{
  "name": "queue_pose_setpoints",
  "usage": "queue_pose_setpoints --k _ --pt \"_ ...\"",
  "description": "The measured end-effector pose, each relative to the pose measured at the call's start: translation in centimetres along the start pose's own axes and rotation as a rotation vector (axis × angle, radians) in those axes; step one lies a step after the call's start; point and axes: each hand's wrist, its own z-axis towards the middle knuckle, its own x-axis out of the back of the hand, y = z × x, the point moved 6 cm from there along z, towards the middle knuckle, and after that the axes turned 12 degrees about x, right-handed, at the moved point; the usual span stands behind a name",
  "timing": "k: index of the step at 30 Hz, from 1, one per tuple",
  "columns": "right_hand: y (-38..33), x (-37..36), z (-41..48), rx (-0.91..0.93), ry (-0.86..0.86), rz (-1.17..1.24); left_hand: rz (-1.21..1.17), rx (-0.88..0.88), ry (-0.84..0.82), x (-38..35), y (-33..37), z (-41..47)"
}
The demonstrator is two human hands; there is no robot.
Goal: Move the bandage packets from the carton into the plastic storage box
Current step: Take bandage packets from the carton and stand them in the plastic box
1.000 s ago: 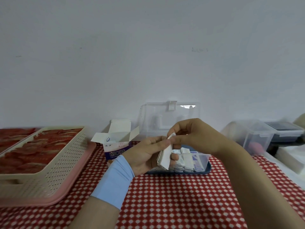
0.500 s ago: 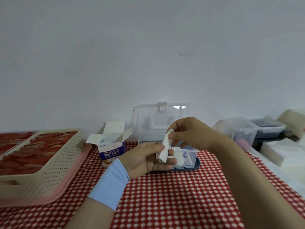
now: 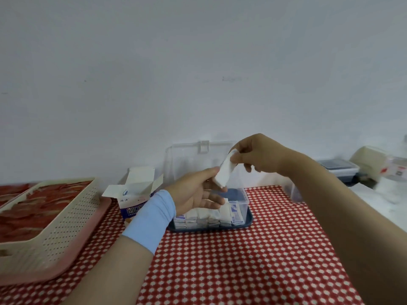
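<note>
White bandage packets (image 3: 223, 173): small flat bundle, tilted, held above the plastic storage box (image 3: 244, 195). Box is clear and sits on a dark blue tray (image 3: 248, 223) on the red-checked surface (image 3: 220, 260), with its lid (image 3: 187, 159) standing open behind. A row of packets (image 3: 207, 214), white with blue print, stands upright along the front wall.

Carton (image 3: 135, 194) is left of the box, flaps open, contents hidden. Bundle edges blurred, count unreadable.

Right hand (image 3: 258, 156) is raised and pinches the bundle's upper end. Left hand (image 3: 196, 192) is below, fingers loosely spread, gripping nothing. Its thumb tip is at the bundle's lower end, contact unclear.
</note>
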Motion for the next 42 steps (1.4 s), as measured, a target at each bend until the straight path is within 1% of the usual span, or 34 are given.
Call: queue_pose_setpoints --k 2,4,5,7,9,10,11,13,15,18,24,28,32,39,42 --pt "1.3 1.0 0.8 -0.011 0.009 -0.135 0.288 0.004 0.198 1.0 1.0 0.8" --pt "2.6 0.6 1.6 -0.035 -0.052 -0.259 0.646 -0.071 0.399 1.9 2.0 1.8" --pt "3.2 0.0 2.0 -0.044 -0.099 -0.315 0.831 -0.11 0.442 1.8 2.3 2.4" --pt "4.0 -1.6 2.6 -0.059 -0.189 -0.393 1.108 -0.092 0.392 0.8 1.6 3.6" --pt "4.5 -3.2 3.1 -0.065 -0.261 -0.455 1.25 -0.003 0.312 0.2 -0.1 4.7" --pt "4.6 -4.0 3.2 -0.069 -0.3 -0.487 1.283 0.02 0.306 0.1 -0.8 5.0" --pt "4.8 -4.7 3.3 -0.075 -0.34 -0.518 1.293 0.023 0.321 0.1 -1.2 5.3" --pt "5.1 -6.2 3.3 -0.103 -0.428 -0.561 1.241 0.017 0.343 0.3 -1.8 5.7" --pt "5.5 -7.4 3.2 -0.143 -0.501 -0.601 1.203 0.03 0.314 0.2 -2.3 5.9" --pt "6.0 -8.6 3.1 -0.185 -0.569 -0.63 1.241 0.047 0.303 0.0 -2.6 6.0" --pt "6.8 -9.6 3.4 -0.163 -0.543 -0.741 1.242 0.085 0.247 0.0 -3.1 6.7" --pt "6.9 -10.0 3.7 -0.129 -0.569 -0.832 1.264 0.043 0.252 -0.3 -2.6 7.1" --pt "6.9 -9.9 3.9 -0.077 -0.556 -0.924 1.307 0.084 0.237 -0.6 -2.7 7.3" --pt "8.1 -10.2 3.7 -0.031 -0.537 -0.956 1.32 0.077 0.246 -0.6 -2.7 7.7" --pt "8.1 -9.5 4.0 -0.007 -0.433 -0.892 1.338 0.029 0.23 -0.8 -2.1 7.5"
